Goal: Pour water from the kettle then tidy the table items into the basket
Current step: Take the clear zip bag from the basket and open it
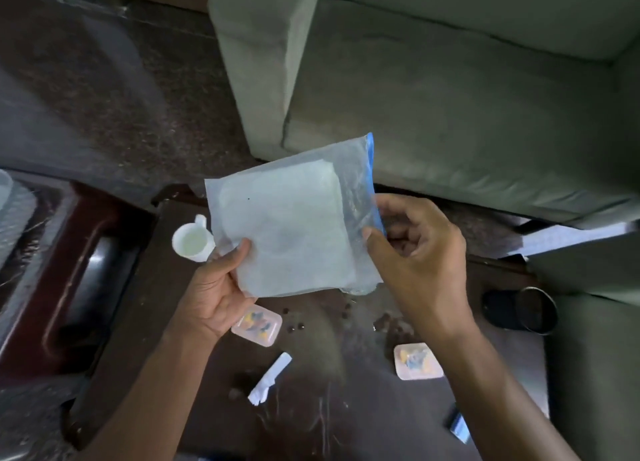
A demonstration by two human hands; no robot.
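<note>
Clear zip bag (294, 225) with white contents, no readable writing, is held mid-frame above table (346, 408): pinched by left hand (218, 287) at lower corner, right hand (412, 249) at blue seal. White cup (192, 240) stands left.

Dim, flat indoor light, muted colours overall. Brightest spot is the top-left corner of the frame, blown out, looks like daylight. Soft sheen on the dark counter (346, 408) near its front edge; faint glare on the glossy wood beyond its left edge. Shadows weak, no hard edges. Plastic bag (294, 225) reads milky, contents unclear. Whole frame slightly soft; sofa (450, 96) smeared. Wide-angle bending toward the frame edges, strongest on the left.
</note>
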